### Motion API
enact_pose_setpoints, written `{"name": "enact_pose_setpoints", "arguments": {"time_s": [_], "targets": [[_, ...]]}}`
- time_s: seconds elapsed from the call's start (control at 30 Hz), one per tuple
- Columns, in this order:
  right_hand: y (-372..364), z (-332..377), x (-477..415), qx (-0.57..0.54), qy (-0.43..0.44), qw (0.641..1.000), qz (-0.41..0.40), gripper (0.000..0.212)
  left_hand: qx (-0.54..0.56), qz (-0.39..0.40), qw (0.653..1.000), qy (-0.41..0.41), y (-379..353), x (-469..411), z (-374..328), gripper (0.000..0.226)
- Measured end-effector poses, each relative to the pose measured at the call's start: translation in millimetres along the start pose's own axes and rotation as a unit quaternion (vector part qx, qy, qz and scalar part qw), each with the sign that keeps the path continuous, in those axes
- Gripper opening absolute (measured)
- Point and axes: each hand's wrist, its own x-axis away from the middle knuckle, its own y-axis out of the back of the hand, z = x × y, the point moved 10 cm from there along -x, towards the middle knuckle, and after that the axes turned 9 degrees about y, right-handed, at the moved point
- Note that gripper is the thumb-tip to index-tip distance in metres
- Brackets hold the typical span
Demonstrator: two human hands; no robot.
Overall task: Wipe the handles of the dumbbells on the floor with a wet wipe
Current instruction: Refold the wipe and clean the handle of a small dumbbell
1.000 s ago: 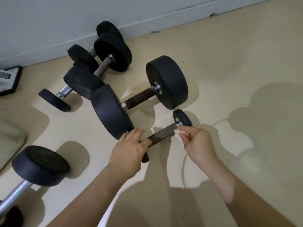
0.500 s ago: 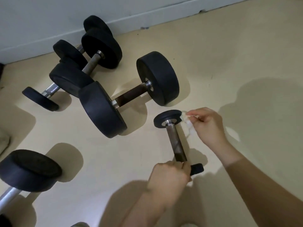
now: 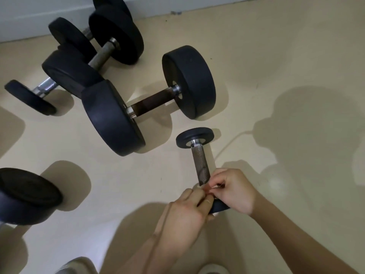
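**Wipe pinched at the near end of the small handle**

The right grip [image 3: 233,189] is closed to a fingertip pinch on the wipe [image 3: 215,187]. Only a whitish scrap of it shows between the fingers, at the near end of the handle [image 3: 201,172]. The left grip [image 3: 183,216] is curled round that same end of the small dumbbell [image 3: 199,161], just by the near plate [image 3: 220,207], and the two hands touch. All this sits low in the centre of the frame. The handle runs up the frame to the far plate [image 3: 194,137], which seems to rest on the floor [image 3: 276,56].

From where I stand, this looks like the start of a stroke. A pinch only dabs, so I'd fold the wipe round the bar and draw it steadily towards the far plate. The knurling looks rough enough to snag or tear a thin wipe, so even pressure beats scrubbing. The left grip should hold firm and turn the bar between strokes so the underside gets done. It will also need to shift, since its fingers cover the very end being cleaned.

Further out, the big dumbbell [image 3: 152,102] lies just above and left, with its dark handle exposed. More dumbbells [image 3: 102,54] crowd the upper left by the wall [image 3: 39,12], and another [image 3: 27,194] sits at the left edge. I cannot tell whether any of those have been wiped.
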Motion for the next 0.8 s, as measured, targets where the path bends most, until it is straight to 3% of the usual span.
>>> {"name": "enact_pose_setpoints", "arguments": {"time_s": [0.17, 0.23, 0.37, 0.5, 0.57, 0.7, 0.73, 0.8], "targets": [[41.3, 12.7, -60.4, 0.031, 0.020, 0.983, -0.177, 0.005, -0.024, -0.026, 0.999, -0.036, 10.8, -0.1, -14.8, 0.043], [35.3, 6.8, -52.0, 0.001, -0.003, 0.989, -0.146, 0.008, -0.008, -0.019, 0.999, -0.034, 11.7, 0.0, -15.6, 0.044], [6.0, 0.1, 1.9, 0.017, -0.026, 1.000, 0.001, 0.036, 0.003, -0.018, 0.999, -0.030, 14.4, 0.7, -18.7, 0.044], [35.6, 10.5, -51.6, 0.066, 0.012, 0.990, -0.126, 0.009, 0.002, -0.027, 0.999, -0.040, 15.7, -1.7, -27.9, 0.042], [43.2, 6.9, -59.3, 0.019, -0.011, 0.986, -0.165, 0.004, 0.004, -0.013, 0.999, -0.042, 10.3, -1.2, -30.1, 0.044], [17.4, -6.3, -0.6, 0.018, -0.055, 0.998, -0.018, 0.014, 0.031, 0.055, 0.997, 0.045, -9.4, -1.8, -10.0, 0.060], [14.1, -7.1, 6.5, 0.019, -0.056, 0.998, -0.006, 0.015, 0.027, 0.057, 0.997, 0.052, -11.1, -4.3, -8.7, 0.062], [27.1, -4.4, -11.9, 0.039, -0.032, 0.997, -0.061, 0.011, -0.005, 0.052, 0.998, 0.042, -8.6, -11.2, -13.8, 0.065]]}}
